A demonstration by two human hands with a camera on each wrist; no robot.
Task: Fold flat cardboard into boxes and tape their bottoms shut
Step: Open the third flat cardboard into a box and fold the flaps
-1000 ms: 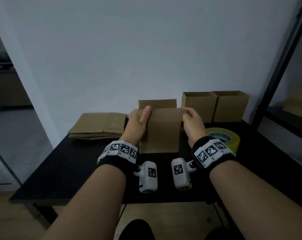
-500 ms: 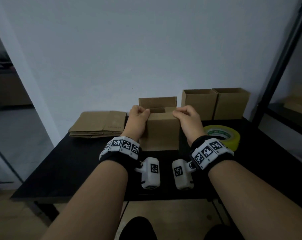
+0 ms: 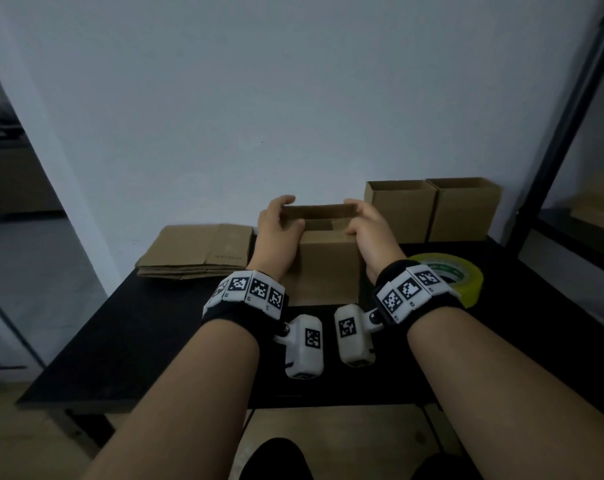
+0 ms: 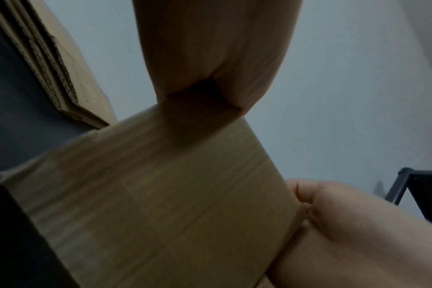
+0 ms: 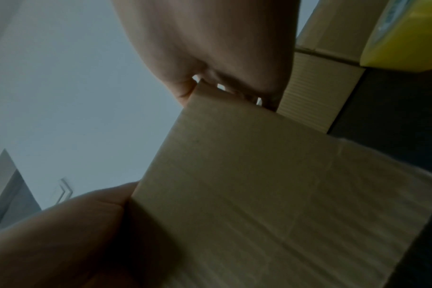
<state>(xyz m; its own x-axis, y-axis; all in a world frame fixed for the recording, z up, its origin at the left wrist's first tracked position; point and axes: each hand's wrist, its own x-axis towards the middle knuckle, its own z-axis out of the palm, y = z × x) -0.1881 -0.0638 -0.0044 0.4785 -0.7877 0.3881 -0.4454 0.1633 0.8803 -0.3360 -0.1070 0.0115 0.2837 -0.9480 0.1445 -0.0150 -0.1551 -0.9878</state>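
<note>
A brown cardboard box (image 3: 328, 271) stands upright in the middle of the black table (image 3: 148, 327). My left hand (image 3: 279, 225) holds its top left corner and my right hand (image 3: 367, 223) its top right corner. The fingers of both hands curl over the ends of the far flap (image 3: 319, 211), with the thumbs on the near top edge. In the left wrist view my left hand (image 4: 215, 50) grips the box (image 4: 160, 194) from above. In the right wrist view my right hand (image 5: 210, 42) pinches the edge of the box (image 5: 259, 194).
A stack of flat cardboard (image 3: 196, 251) lies at the back left. Two folded boxes (image 3: 399, 209) (image 3: 465, 207) stand open-topped at the back right against the wall. A yellow-green tape roll (image 3: 453, 277) lies just right of my right wrist.
The near flap, upright a second ago, has been folded down into the box. Both hands have moved back to the far flap and hold its ends.
</note>
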